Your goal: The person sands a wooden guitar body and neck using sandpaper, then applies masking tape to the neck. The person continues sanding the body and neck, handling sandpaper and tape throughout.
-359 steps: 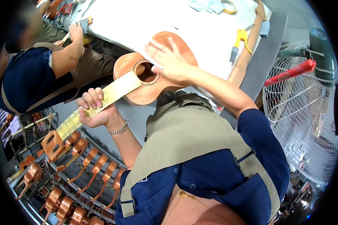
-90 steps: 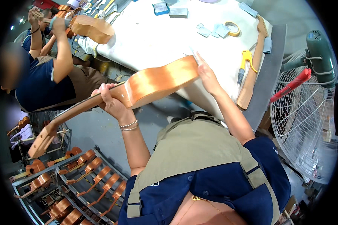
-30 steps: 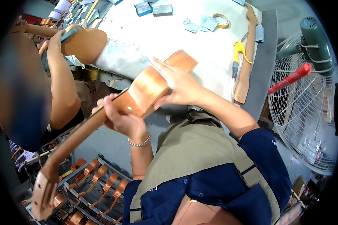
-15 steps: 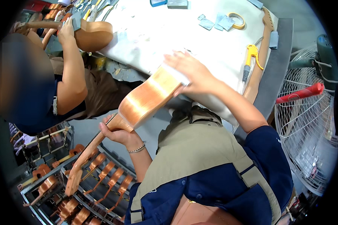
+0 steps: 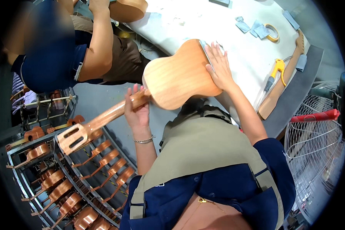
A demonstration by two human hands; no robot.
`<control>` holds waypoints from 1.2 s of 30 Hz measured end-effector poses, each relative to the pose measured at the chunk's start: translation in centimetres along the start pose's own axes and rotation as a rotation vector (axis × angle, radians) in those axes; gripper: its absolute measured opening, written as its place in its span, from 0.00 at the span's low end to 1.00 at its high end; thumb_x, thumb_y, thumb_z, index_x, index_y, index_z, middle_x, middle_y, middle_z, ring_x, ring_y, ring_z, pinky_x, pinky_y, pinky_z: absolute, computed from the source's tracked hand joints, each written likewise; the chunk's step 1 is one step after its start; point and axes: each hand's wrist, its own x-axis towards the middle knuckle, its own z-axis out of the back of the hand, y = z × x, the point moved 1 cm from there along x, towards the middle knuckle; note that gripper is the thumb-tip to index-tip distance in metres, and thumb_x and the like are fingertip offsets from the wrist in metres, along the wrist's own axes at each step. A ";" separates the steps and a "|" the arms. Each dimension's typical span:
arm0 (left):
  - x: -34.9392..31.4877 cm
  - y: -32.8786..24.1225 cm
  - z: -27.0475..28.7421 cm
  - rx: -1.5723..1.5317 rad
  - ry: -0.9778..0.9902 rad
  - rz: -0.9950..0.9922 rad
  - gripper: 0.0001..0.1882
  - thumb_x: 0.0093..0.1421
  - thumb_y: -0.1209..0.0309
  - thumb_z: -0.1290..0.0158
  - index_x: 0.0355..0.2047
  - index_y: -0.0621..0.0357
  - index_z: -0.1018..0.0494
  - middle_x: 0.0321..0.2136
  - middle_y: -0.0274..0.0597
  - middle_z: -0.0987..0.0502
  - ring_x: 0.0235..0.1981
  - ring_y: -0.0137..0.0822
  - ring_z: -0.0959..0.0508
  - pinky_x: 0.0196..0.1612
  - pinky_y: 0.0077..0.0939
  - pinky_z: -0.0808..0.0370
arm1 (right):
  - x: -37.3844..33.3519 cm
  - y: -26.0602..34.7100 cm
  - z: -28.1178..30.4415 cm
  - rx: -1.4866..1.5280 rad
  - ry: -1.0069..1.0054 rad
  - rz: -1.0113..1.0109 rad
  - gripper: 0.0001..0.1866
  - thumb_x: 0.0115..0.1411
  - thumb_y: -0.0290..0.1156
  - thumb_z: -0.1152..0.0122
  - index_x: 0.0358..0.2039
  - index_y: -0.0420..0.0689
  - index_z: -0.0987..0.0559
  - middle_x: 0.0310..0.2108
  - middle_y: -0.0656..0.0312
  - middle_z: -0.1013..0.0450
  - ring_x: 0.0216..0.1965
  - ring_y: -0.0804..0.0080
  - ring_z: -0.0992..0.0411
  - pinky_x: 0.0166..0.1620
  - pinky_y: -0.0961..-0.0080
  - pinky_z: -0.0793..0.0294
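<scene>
A small unfinished wooden ukulele [image 5: 178, 76] is held back-side up over the edge of the white table [image 5: 203, 23]. My left hand [image 5: 137, 109] grips its neck just below the body; the slotted headstock [image 5: 73, 138] points down to the left. My right hand [image 5: 218, 69] lies flat, fingers spread, on the right edge of the body near its lower bout.
A seated person [image 5: 84, 50] at the left works on another ukulele body [image 5: 128, 8]. A wire rack [image 5: 65, 180] of several ukuleles stands lower left. On the table lie a tape roll [image 5: 271, 32], sanding pads, a yellow-handled tool [image 5: 276, 71] and a wooden neck blank [image 5: 281, 82]. A fan [image 5: 318, 145] stands right.
The ukulele has been turned from edge-on to its flat back facing up, and its neck has swung up. My right hand now rests flat on the body's right edge.
</scene>
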 end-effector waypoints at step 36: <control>-1.7 0.9 -1.1 0.533 0.178 -0.365 0.13 0.60 0.68 0.51 0.41 0.62 0.36 0.47 0.58 0.30 0.49 0.46 0.28 0.56 0.37 0.34 | 2.6 -0.7 0.1 0.233 0.075 -0.260 0.23 0.59 0.40 0.59 0.53 0.46 0.32 0.57 0.54 0.39 0.57 0.56 0.40 0.59 0.60 0.45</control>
